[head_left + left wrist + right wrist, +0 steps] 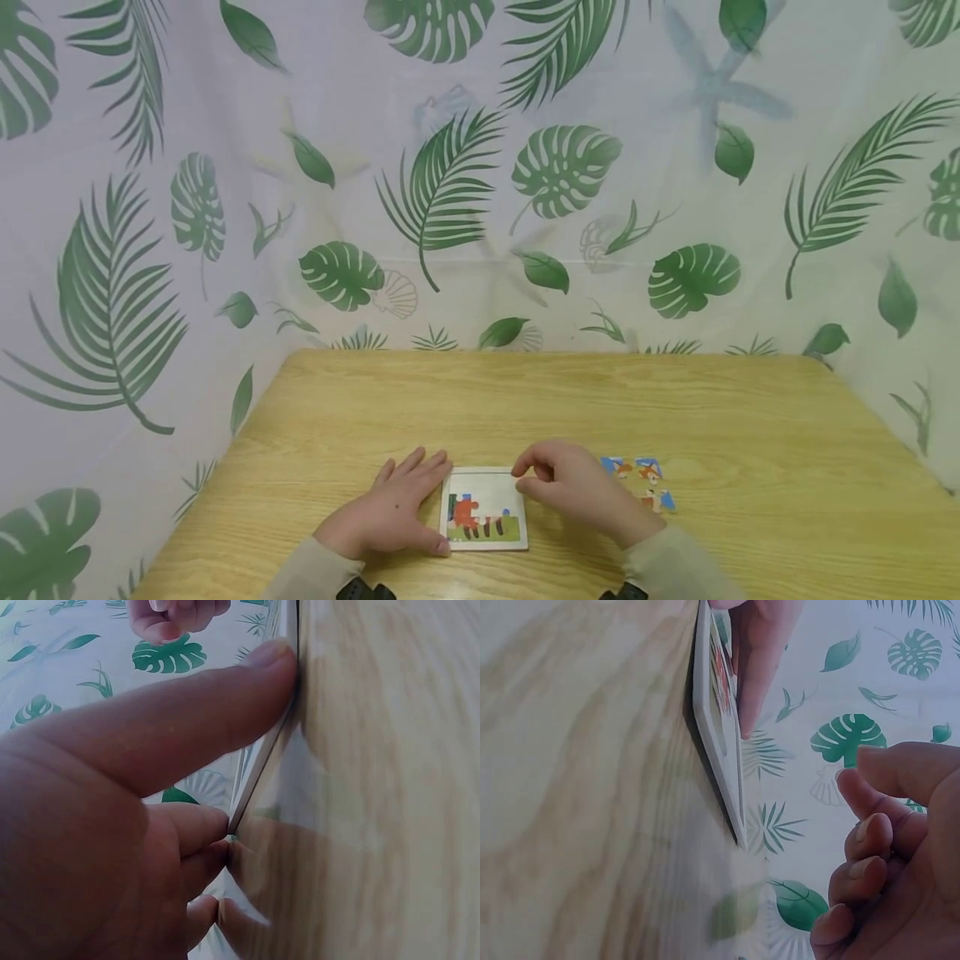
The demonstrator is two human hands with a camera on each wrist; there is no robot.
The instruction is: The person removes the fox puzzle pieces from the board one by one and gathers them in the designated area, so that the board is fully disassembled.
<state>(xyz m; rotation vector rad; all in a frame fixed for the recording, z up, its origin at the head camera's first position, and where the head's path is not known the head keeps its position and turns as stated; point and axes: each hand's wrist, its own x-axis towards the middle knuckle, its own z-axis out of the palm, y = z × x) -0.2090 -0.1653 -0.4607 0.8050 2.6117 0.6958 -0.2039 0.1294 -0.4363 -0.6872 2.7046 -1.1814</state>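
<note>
A square jigsaw puzzle tray (pixel 487 547) with a pale rim lies on the table, its lower part filled with fitted pieces (pixel 483 529) in green, red and black. My left hand (pixel 397 508) is spread flat along the tray's left side, thumb at the lower corner and fingertips near the upper corner. In the left wrist view the thumb (pixel 217 705) rests against the tray's edge. Over the tray's right edge is my right hand (pixel 573 487), its fingers loosely curled. Nothing shows between its thumb and index finger (pixel 877 806) in the right wrist view.
Several loose puzzle pieces (pixel 651 471), blue, orange and white, lie right of the tray, partly behind the right hand. The wooden table (pixel 450 400) runs back to a leaf-patterned cloth (pixel 465 317) that hangs behind it and along both sides.
</note>
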